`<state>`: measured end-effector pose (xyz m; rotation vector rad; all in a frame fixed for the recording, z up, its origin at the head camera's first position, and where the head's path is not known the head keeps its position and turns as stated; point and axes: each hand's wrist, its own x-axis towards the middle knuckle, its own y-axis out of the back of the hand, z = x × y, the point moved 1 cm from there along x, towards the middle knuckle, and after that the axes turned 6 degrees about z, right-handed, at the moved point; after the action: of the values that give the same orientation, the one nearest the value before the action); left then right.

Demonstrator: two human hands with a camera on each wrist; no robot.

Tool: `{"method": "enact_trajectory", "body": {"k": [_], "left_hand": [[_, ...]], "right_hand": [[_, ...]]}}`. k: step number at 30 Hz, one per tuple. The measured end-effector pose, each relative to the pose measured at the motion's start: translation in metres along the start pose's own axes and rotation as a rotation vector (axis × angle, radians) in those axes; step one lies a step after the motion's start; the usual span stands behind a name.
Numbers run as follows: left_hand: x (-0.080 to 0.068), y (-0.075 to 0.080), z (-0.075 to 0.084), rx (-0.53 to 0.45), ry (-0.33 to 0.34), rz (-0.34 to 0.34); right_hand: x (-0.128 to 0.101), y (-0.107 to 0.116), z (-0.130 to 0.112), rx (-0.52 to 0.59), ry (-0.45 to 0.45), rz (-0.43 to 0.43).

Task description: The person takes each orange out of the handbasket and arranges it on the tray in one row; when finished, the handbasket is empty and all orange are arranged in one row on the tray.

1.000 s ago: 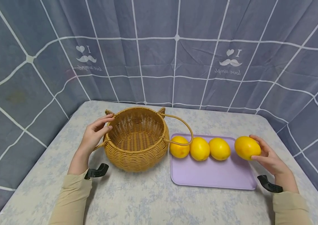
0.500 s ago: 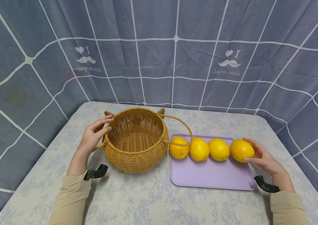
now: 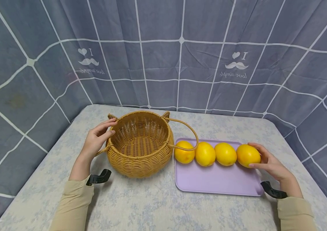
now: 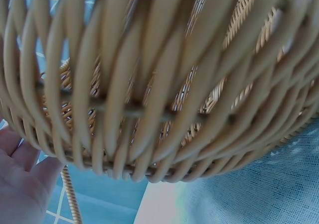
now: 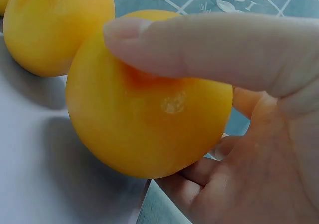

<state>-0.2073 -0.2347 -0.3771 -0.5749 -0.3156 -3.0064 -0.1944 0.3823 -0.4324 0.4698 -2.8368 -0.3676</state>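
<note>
A round wicker basket (image 3: pixel 140 142) stands empty left of centre on the table; its weave fills the left wrist view (image 4: pixel 164 74). My left hand (image 3: pixel 98 138) holds its left rim, fingers curled over the edge. A lilac tray (image 3: pixel 218 179) lies to the right with several yellow fruits in a row. My right hand (image 3: pixel 267 158) grips the rightmost fruit (image 3: pixel 248 155), which rests on the tray beside its neighbour (image 3: pixel 225 154). The right wrist view shows my thumb across that fruit (image 5: pixel 149 109), fingers curled behind it.
The basket's loop handle (image 3: pixel 188 130) hangs over the leftmost fruit (image 3: pixel 184 155). A flower-patterned cloth (image 3: pixel 152 205) covers the table. A grey-blue curtain (image 3: pixel 181 57) closes off the back and both sides. Black wrist mounts sit at both cuffs.
My right hand has brought the rightmost fruit leftward and down onto the tray, closing the gap to the row. The left hand and basket have stayed put.
</note>
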Motion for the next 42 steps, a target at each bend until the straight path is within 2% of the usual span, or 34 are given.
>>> {"method": "enact_trajectory", "body": {"k": [12, 20, 30, 37, 42], "left_hand": [[-0.001, 0.000, 0.002, 0.002, 0.006, -0.003], [-0.001, 0.000, 0.003, 0.000, 0.009, -0.003], [-0.001, 0.000, 0.003, 0.004, 0.010, 0.000], [-0.001, 0.000, 0.004, 0.001, 0.010, 0.000], [-0.001, 0.000, 0.003, -0.002, 0.008, -0.005]], "right_hand": [[0.001, -0.002, 0.001, -0.150, -0.038, 0.006], [0.002, -0.002, -0.002, -0.124, -0.062, -0.026], [0.001, 0.002, -0.006, -0.101, -0.028, -0.055], [0.002, 0.001, -0.013, -0.138, -0.056, -0.029], [0.003, 0.000, -0.017, -0.227, -0.081, 0.077]]}}
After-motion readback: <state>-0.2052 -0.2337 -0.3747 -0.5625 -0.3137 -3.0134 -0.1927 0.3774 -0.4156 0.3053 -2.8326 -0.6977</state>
